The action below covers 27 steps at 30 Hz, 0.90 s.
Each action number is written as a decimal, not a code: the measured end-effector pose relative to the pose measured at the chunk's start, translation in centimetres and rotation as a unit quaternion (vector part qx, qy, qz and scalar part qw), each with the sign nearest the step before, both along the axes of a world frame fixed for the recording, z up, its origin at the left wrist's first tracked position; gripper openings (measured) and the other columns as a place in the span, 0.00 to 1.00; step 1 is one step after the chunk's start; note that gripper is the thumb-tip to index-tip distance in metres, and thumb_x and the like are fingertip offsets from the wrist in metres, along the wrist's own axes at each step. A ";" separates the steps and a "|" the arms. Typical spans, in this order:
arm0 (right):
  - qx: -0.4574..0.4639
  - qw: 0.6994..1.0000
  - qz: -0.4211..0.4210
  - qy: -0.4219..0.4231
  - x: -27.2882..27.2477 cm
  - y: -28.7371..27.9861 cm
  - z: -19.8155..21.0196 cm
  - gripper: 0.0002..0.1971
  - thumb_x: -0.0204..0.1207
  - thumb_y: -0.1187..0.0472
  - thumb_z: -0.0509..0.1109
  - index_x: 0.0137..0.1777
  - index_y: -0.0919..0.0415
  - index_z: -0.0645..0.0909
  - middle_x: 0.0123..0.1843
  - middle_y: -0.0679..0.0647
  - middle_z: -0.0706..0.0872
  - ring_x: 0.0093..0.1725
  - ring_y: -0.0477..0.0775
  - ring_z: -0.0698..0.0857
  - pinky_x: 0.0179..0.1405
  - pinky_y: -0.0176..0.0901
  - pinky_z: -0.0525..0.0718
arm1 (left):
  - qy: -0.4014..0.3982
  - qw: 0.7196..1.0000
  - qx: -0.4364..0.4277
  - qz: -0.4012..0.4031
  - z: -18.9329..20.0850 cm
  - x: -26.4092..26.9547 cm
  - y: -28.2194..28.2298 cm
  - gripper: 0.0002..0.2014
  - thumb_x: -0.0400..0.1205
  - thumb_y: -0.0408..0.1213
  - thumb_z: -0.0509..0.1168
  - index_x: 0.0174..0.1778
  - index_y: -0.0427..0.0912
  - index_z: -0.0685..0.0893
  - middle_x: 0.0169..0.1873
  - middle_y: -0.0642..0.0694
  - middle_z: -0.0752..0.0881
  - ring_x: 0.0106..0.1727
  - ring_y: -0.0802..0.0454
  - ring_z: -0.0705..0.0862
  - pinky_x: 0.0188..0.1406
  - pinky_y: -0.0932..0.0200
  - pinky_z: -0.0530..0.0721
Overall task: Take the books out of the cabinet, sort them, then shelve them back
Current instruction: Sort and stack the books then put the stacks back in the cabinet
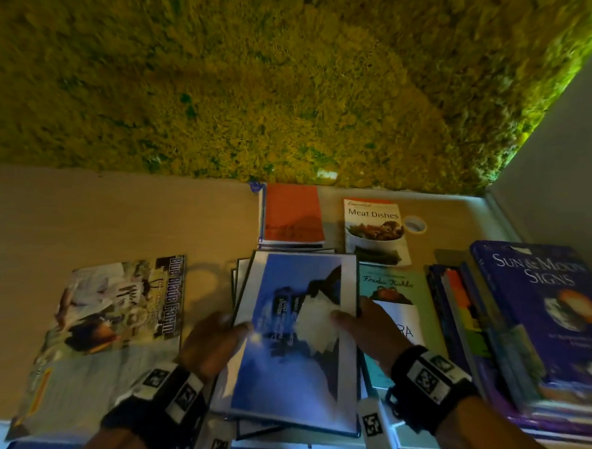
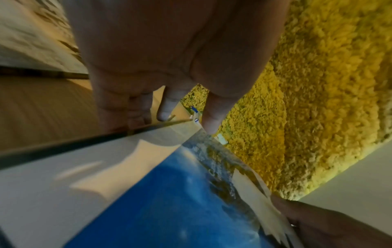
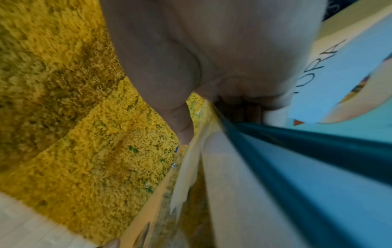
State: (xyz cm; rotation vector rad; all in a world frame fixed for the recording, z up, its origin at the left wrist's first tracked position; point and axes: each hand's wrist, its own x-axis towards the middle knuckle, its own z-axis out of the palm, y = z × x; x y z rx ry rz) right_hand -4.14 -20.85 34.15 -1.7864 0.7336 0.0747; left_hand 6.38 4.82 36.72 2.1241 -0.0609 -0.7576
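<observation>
A blue mountain-cover book (image 1: pixel 287 348) with a white border is held tilted above a stack of dark-edged books (image 1: pixel 244 278) at the centre of the wooden surface. My left hand (image 1: pixel 231 325) grips its left edge, thumb on the cover. My right hand (image 1: pixel 353 321) grips the right edge, thumb on the white peak. In the left wrist view the blue book (image 2: pixel 169 201) runs under my left hand's fingers (image 2: pixel 167 107), and the right hand's thumb (image 2: pixel 307 216) presses its far edge. The right wrist view shows that book's white edge (image 3: pixel 233 184) blurred.
A Blue Blade Farm magazine (image 1: pixel 111 323) lies at the left. An orange-topped pile (image 1: pixel 292 214), a Meat Dishes book (image 1: pixel 373 230) and a tape roll (image 1: pixel 414 224) sit at the back. A Frida Kahlo book (image 1: pixel 390 284) and a Sun & Moon Signs pile (image 1: pixel 546 307) lie right. A moss wall (image 1: pixel 246 89) backs it.
</observation>
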 end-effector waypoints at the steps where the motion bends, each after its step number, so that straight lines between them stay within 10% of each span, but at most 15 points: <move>1: -0.013 1.000 -0.005 0.014 0.4 -0.3 -0.7 0.39 0.54 0.30 0.75 0.65 0.47 0.82 0.60 0.49 0.91 0.60 0.55 0.89 0.66 0.62 0.86 | 0.004 1.000 -0.013 0.016 0.2 0.0 0.0 0.18 0.79 0.53 0.73 0.31 0.51 0.74 0.32 0.43 0.82 0.37 0.42 0.84 0.45 0.48 0.84; 4: -0.043 0.998 -0.012 0.038 1.1 -1.2 -2.5 0.49 0.43 0.21 0.78 0.65 0.44 0.80 0.60 0.50 0.89 0.60 0.56 0.89 0.65 0.62 0.87 | 0.066 0.994 -0.063 0.056 -0.2 0.6 0.1 0.15 0.81 0.45 0.73 0.36 0.40 0.80 0.34 0.34 0.82 0.36 0.39 0.81 0.40 0.47 0.80; 10: -0.020 1.000 0.014 0.010 0.3 0.1 -0.3 0.37 0.56 0.29 0.75 0.66 0.45 0.82 0.59 0.48 0.91 0.60 0.54 0.90 0.65 0.61 0.87 | 0.130 0.983 -0.100 0.079 -2.2 2.7 1.1 0.36 0.65 0.60 0.81 0.61 0.37 0.89 0.56 0.35 0.91 0.58 0.37 0.89 0.67 0.33 0.82; 14: 0.041 0.999 0.010 -0.033 -0.8 0.8 1.5 0.29 0.67 0.44 0.81 0.68 0.50 0.84 0.62 0.50 0.92 0.62 0.53 0.90 0.69 0.61 0.85 | 0.019 0.998 -0.055 -0.014 -0.4 1.8 1.0 0.17 0.81 0.48 0.73 0.58 0.41 0.84 0.56 0.44 0.90 0.59 0.42 0.87 0.66 0.45 0.81; 16: 0.043 0.995 0.003 -0.092 -0.7 0.8 2.9 0.27 0.72 0.53 0.82 0.71 0.51 0.82 0.66 0.54 0.89 0.63 0.52 0.89 0.65 0.56 0.88 | 0.025 0.982 -0.188 -0.018 1.0 0.6 2.1 0.28 0.72 0.54 0.79 0.64 0.46 0.84 0.60 0.42 0.90 0.63 0.38 0.87 0.71 0.35 0.79; 19: 0.024 0.979 -0.016 -0.200 0.5 0.9 6.4 0.29 0.74 0.59 0.83 0.74 0.57 0.79 0.64 0.57 0.89 0.62 0.57 0.89 0.55 0.48 0.89 | 0.037 0.922 -0.383 0.033 3.7 -0.3 3.6 0.28 0.70 0.37 0.79 0.68 0.43 0.84 0.62 0.32 0.88 0.61 0.33 0.87 0.63 0.30 0.85; 23: -0.055 0.968 0.061 -0.236 2.2 1.3 8.9 0.35 0.75 0.39 0.75 0.81 0.48 0.73 0.75 0.42 0.84 0.75 0.41 0.80 0.78 0.53 0.77 | -0.130 0.918 -0.372 0.042 6.7 2.1 5.2 0.30 0.68 0.48 0.83 0.63 0.40 0.83 0.61 0.29 0.87 0.61 0.25 0.86 0.60 0.22 0.83; 27: -0.003 0.975 0.143 -0.169 2.4 3.5 7.6 0.42 0.71 0.41 0.76 0.83 0.36 0.61 0.78 0.41 0.79 0.78 0.40 0.76 0.73 0.45 0.79 | -0.166 0.919 -0.346 0.087 6.1 2.8 6.5 0.32 0.69 0.46 0.82 0.66 0.38 0.81 0.62 0.27 0.86 0.60 0.29 0.88 0.61 0.22 0.83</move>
